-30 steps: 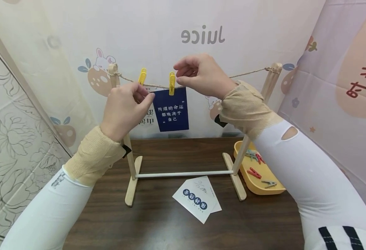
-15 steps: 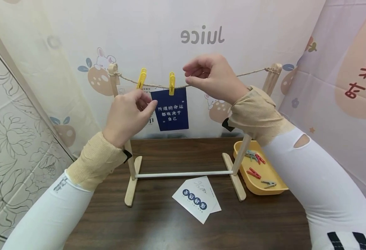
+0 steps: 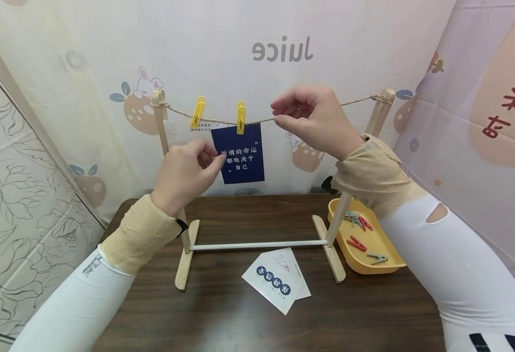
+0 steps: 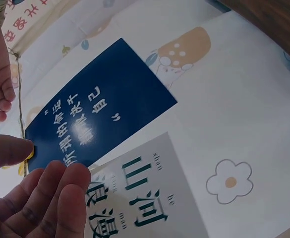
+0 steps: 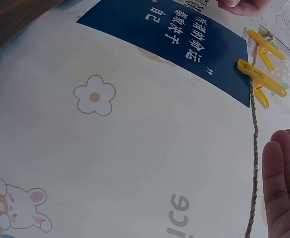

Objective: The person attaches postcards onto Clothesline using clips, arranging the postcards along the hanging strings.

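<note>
A dark blue card (image 3: 239, 171) with white characters hangs from the twine (image 5: 255, 148) by a yellow clothespin (image 3: 240, 117). To its left a white card (image 4: 157, 183) with green characters hangs under another yellow clothespin (image 3: 198, 112); my left hand hides much of it in the head view. My left hand (image 3: 189, 171) hovers before the two cards, fingers loosely bent and holding nothing. Right of the blue card, my right hand (image 3: 316, 117) is beside the twine, its fingers relaxed around no object.
A wooden stand (image 3: 259, 245) carries the twine between two posts. Two overlapping white cards (image 3: 275, 281) lie on the dark table (image 3: 173, 322) in front. A yellow tray (image 3: 354, 266) at the right contains several red and grey-green clothespins (image 3: 356, 243).
My left hand has dropped lower, away from the left clothespin, uncovering it. The right hand has moved right and slightly down, away from the other clothespin. Both cards stay hanging.
</note>
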### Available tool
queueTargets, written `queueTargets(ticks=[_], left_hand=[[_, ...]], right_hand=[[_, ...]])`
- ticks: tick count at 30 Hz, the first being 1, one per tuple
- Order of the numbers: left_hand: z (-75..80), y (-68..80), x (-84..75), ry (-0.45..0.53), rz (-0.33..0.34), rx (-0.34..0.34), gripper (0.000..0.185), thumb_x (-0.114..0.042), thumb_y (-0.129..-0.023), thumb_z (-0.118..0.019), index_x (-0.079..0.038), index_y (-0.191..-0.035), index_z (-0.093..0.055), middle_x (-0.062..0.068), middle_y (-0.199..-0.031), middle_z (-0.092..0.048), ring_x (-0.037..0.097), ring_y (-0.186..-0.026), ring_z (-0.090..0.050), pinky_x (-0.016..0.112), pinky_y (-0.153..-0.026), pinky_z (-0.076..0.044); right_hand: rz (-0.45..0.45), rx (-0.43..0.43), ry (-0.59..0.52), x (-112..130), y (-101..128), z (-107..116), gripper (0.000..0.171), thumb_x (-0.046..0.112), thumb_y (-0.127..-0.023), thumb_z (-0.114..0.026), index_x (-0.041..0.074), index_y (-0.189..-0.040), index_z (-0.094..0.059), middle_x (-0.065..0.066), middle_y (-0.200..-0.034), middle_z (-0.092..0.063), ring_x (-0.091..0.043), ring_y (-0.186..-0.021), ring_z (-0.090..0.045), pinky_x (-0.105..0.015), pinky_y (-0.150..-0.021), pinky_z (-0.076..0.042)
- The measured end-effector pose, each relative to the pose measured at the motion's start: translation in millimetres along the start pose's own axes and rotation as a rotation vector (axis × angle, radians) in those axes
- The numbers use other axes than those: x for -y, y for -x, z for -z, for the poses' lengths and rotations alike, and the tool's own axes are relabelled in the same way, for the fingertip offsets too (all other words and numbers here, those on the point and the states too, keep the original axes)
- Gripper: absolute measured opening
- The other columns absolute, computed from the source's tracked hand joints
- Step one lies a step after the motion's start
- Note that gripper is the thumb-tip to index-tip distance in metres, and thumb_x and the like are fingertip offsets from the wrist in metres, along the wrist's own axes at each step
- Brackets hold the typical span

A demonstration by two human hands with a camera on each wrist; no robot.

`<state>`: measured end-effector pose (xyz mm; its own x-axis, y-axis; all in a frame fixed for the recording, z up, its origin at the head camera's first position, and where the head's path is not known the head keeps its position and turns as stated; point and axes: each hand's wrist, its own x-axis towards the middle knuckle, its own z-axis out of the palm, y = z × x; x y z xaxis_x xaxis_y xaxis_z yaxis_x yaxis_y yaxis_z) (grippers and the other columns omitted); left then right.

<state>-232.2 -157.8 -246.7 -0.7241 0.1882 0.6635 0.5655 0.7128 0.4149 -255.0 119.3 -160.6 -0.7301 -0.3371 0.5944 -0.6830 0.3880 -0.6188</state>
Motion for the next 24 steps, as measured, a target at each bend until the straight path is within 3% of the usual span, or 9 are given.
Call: queueTargets(ticks=[4,15,24], left_hand=[[-5.7,3.6,0.0,-0.003,-0.003,0.013,0.020,-0.022,-0.099,-0.077,-0.003,-0.091,-0.074,0.012,-0.079,-0.077,0.025,-0.069,-0.069,0.038,-0.064,-0.052],[-21.6,15.3,3.9,-0.034,0.027,0.072,0.023,-0.027,-0.100,-0.077,-0.004,-0.096,-0.077,0.009,-0.077,-0.076,0.023,-0.067,-0.069,0.040,-0.063,-0.053],[-30.9,22.5,10.3,-0.048,0.027,0.078,0.022,-0.028,-0.099,-0.077,-0.006,-0.093,-0.077,0.006,-0.074,-0.076,0.020,-0.063,-0.068,0.040,-0.059,-0.053]], right_hand=[[0.004,0.010,0.004,-4.3,6.8,1.5,0.015,-0.002,-0.096,-0.074,-0.003,-0.110,-0.078,-0.016,-0.106,-0.079,-0.010,-0.088,-0.074,-0.017,-0.080,-0.058],[-0.010,0.022,0.003,-20.3,22.7,3.3,0.018,-0.005,-0.096,-0.074,-0.007,-0.113,-0.076,0.002,-0.099,-0.077,-0.008,-0.086,-0.073,-0.018,-0.078,-0.058],[-0.041,0.033,0.013,-31.7,35.7,4.3,0.023,-0.005,-0.096,-0.074,-0.008,-0.119,-0.075,-0.011,-0.106,-0.078,-0.005,-0.090,-0.072,-0.015,-0.082,-0.058]])
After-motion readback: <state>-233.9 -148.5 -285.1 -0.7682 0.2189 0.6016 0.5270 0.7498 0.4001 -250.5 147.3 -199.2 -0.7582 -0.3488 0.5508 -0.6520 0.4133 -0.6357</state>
